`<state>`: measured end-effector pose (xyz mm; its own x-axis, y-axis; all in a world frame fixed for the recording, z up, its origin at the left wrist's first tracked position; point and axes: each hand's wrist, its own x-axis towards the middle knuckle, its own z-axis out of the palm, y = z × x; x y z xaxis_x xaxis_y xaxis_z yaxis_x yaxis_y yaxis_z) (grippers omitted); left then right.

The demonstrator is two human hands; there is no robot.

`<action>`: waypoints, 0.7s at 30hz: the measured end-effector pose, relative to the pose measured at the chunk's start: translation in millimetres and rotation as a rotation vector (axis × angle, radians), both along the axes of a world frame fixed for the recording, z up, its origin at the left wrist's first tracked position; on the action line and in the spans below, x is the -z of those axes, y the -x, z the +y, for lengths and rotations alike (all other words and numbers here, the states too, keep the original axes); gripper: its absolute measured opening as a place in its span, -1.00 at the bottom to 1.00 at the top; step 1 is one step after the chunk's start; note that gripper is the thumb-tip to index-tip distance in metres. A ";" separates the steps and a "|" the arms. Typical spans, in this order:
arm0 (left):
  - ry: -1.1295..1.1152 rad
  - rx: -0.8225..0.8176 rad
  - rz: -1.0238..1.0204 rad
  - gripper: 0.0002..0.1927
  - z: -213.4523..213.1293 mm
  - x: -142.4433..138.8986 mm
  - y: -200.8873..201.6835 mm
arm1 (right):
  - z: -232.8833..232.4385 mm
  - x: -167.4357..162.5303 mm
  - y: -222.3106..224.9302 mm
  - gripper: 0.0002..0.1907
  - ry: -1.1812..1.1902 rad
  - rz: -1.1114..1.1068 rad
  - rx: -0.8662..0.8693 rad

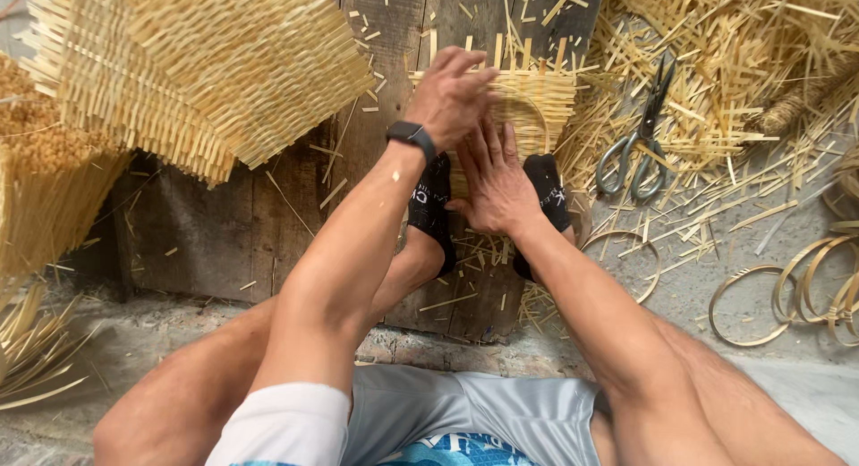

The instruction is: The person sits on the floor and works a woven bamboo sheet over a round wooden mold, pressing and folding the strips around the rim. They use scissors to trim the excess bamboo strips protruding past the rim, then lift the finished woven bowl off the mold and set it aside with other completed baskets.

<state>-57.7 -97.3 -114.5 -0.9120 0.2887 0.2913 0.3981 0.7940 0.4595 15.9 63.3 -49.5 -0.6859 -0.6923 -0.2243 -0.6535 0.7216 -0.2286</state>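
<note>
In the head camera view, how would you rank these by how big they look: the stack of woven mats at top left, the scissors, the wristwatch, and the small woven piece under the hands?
Largest to smallest:
1. Stack of woven mats
2. Small woven piece, partly hidden by the hands
3. Scissors
4. Wristwatch

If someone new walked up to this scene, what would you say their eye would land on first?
Most likely the two bare hands at the centre: the left hand, with a black wristwatch, and the right hand press on a small woven mat of pale bamboo strips pinned under black-socked feet. Next, the big stack of finished woven bamboo mats at upper left, and grey-handled scissors amid cut splints on the right.
</note>
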 end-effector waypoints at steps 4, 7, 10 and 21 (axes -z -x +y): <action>-0.222 -0.090 -0.163 -0.78 7.2 27.3 3.6 | -0.5 29.1 -6.3 0.20 -0.176 -0.081 -0.053; -0.318 -0.161 -0.296 -0.77 11.0 41.9 2.0 | 7.4 54.9 -4.5 0.16 -0.251 -0.092 -0.123; -0.331 -0.170 -0.376 -0.77 12.5 49.5 2.3 | 6.8 68.6 -10.2 -0.10 -0.118 0.453 -0.116; -0.269 -0.004 -0.384 -0.77 7.1 35.2 19.3 | 38.6 26.8 69.2 -0.62 0.525 0.267 0.151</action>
